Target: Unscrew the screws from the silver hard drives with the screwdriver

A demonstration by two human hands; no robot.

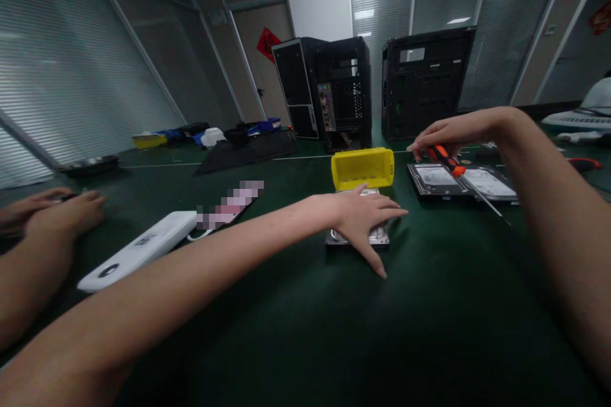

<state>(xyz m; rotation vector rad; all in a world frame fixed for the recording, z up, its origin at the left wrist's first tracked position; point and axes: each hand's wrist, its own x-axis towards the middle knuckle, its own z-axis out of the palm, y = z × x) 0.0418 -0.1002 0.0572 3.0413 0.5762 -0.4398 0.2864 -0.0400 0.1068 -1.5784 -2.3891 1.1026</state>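
My left hand (pixel 367 216) is spread over a hard drive (pixel 380 238) on the green table, covering most of its top. Just behind that drive, a yellow bin (pixel 363 168) lies with its open side toward me. In my right hand (pixel 449 133) is a screwdriver (pixel 457 169) with an orange and black handle. Its shaft slants down to the right, and the tip is over the table. Below my right hand lie more hard drives (pixel 429 181), side by side with labels up. Whether my right fingertips touch anything else, I cannot tell.
At left are a co-worker's hands (pixel 71 210). A white power bank (pixel 138 251) and a phone (pixel 233 203) lie left of my forearm. Computer cases (pixel 341 89) stand behind, with a black mat (pixel 248 151) to their left. Red-handled pliers (pixel 585 163) seem to lie far right.
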